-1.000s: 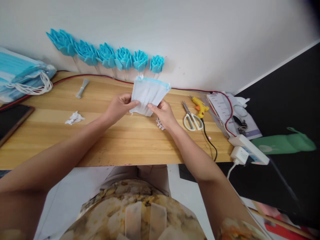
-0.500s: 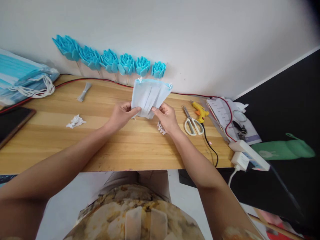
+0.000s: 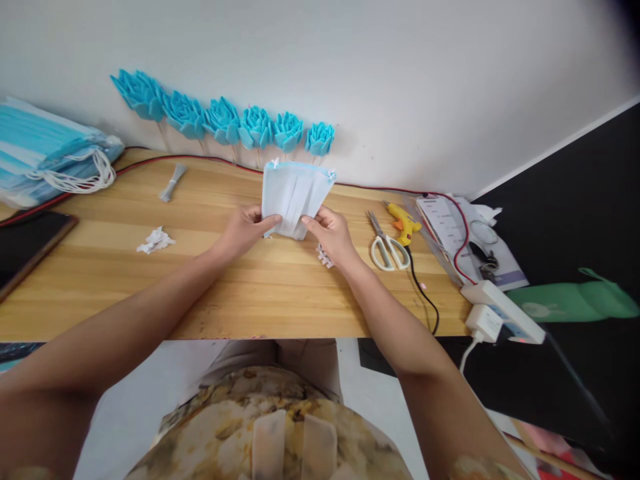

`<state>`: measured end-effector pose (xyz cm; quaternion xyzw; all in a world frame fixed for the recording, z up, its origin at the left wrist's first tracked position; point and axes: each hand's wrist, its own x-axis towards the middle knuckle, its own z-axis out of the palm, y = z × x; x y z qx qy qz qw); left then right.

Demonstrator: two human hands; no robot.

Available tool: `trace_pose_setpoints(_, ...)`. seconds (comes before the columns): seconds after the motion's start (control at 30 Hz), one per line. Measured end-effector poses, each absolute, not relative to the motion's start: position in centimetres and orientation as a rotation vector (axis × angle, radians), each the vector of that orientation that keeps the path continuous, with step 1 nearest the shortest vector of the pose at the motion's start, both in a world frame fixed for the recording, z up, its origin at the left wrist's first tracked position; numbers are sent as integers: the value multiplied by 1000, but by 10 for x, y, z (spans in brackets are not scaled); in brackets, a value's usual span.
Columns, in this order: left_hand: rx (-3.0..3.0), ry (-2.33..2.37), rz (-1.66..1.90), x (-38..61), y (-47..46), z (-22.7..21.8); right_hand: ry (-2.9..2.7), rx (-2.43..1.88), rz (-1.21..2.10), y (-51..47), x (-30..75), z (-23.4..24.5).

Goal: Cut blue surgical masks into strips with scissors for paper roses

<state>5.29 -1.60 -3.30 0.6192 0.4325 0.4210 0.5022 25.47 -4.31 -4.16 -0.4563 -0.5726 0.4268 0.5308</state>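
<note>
A pale blue pleated face mask [image 3: 295, 193] stands on edge above the wooden table [image 3: 250, 293], white side toward me. My left hand [image 3: 246, 227] pinches its lower left corner with thumb and fingers closed. My right hand [image 3: 334, 235] pinches the lower right corner the same way. The mask's near end is gathered narrow between my hands and its far end fans wider. Small white scraps [image 3: 324, 256] lie on the table under my right wrist.
Several blue folded flowers [image 3: 225, 121] on sticks lean against the wall. A stack of masks [image 3: 47, 157] and a dark phone [image 3: 27, 243] sit at left, with a wire bundle [image 3: 173, 183] and crumpled scrap [image 3: 156, 240]. Scissors [image 3: 385, 245], yellow glue gun [image 3: 403, 223], papers and power strip [image 3: 503, 312] lie right.
The mask's far end has narrowed a little as my hands squeeze the pleats closer. Both hands stay at the same spot.
</note>
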Motion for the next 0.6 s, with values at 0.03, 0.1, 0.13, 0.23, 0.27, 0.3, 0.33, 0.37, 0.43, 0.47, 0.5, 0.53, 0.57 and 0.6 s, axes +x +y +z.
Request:
trace_pose_setpoints(0.03, 1498, 1045, 1043, 53, -18, -31, -1371, -1093, 992, -45, 254, -40)
trace_pose_setpoints(0.1, 1505, 1034, 1092, 52, -20, -27, -1376, -1099, 942, -48, 253, -36)
trace_pose_setpoints(0.13, 1511, 1025, 1101, 52, -21, -25, -1379, -1099, 926, -49, 252, -35)
trace_pose_setpoints(0.23, 1511, 1000, 1054, 52, -19, -26, -1407, -1103, 931, -49, 252, -36)
trace_pose_setpoints(0.27, 1510, 993, 1021, 52, -17, -28, -1420, -1114, 941, -47, 253, -38)
trace_pose_setpoints(0.3, 1509, 991, 991, 52, -15, -30, -1430, -1128, 949, -46, 253, -40)
trace_pose_setpoints(0.33, 1511, 992, 965, 52, -13, -33, -1436, -1141, 954, -44, 254, -43)
trace_pose_setpoints(0.37, 1511, 1000, 951, 52, -12, -35, -1439, -1150, 956, -43, 255, -45)
trace_pose_setpoints(0.43, 1512, 1026, 941, 52, -10, -37, -1440, -1162, 955, -41, 256, -49)
trace_pose_setpoints(0.47, 1511, 1035, 946, 52, -11, -37, -1441, -1167, 950, -40, 256, -49)
trace_pose_setpoints(0.5, 1513, 1037, 954, 52, -12, -36, -1443, -1168, 941, -41, 257, -49)
trace_pose_setpoints(0.53, 1517, 1035, 967, 51, -13, -34, -1444, -1165, 929, -41, 257, -48)
trace_pose_setpoints(0.57, 1525, 1031, 987, 51, -15, -32, -1443, -1155, 912, -42, 257, -47)
trace_pose_setpoints(0.6, 1534, 1026, 1009, 51, -17, -30, -1441, -1142, 894, -43, 257, -45)
